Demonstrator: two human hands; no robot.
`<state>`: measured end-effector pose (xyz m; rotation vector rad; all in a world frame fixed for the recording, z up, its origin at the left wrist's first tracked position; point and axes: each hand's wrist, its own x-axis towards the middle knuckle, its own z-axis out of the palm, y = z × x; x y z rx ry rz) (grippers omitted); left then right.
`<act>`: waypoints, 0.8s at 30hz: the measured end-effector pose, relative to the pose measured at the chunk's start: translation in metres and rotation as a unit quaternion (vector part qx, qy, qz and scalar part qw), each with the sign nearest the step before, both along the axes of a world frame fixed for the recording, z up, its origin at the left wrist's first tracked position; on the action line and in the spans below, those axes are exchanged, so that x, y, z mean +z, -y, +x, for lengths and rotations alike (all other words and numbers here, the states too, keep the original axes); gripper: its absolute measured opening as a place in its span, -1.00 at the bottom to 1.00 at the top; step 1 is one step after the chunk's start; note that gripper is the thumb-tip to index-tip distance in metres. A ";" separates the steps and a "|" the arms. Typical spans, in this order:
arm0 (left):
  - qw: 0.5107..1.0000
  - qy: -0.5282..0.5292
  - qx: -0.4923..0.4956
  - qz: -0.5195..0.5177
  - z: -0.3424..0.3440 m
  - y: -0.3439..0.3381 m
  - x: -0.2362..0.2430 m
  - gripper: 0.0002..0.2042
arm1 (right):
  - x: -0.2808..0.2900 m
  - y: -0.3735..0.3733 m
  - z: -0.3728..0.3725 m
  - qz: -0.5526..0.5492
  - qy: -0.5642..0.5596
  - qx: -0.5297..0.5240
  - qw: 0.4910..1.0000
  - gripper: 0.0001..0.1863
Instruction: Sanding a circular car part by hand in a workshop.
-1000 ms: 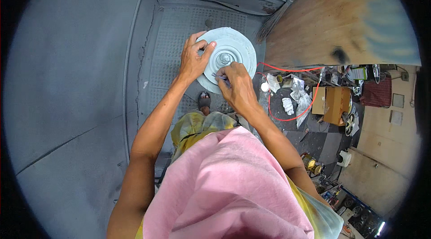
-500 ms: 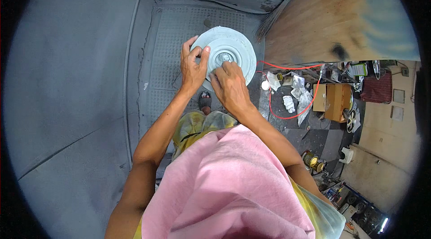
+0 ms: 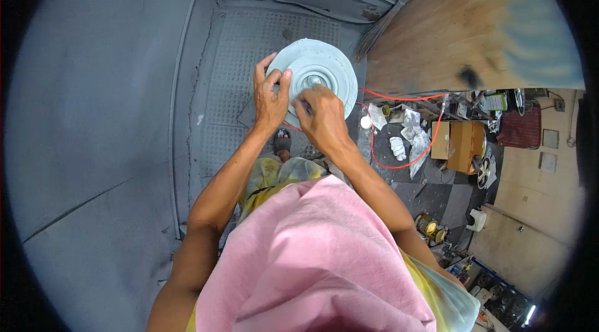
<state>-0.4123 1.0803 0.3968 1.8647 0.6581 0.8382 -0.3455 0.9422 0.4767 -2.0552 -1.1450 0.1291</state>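
Observation:
A pale blue-grey round disc with raised rings and a shiny rounded centre is held up in front of me. My left hand grips its left edge, thumb on the near face and fingers partly hidden behind the rim. Over the lower middle of the disc, just below the shiny centre, my right hand has its fingers curled inward. Its fingertips are smeared by motion, and anything small between them cannot be made out.
Grey panels rise at left. A brown board leans at upper right beside a bristle broom. A red hose loops by crumpled paper and a cardboard box at right. My sandalled foot stands below the disc.
My right hand has shifted slightly on the disc, its fingers curled more and blurred. The left hand keeps its hold on the edge. A bit of red hose now shows below the disc.

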 end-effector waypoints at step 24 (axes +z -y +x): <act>0.999 -0.016 -0.006 0.040 -0.005 0.000 -0.002 -0.62 | 0.019 0.047 0.037 -0.089 0.042 -0.012 0.995 -0.90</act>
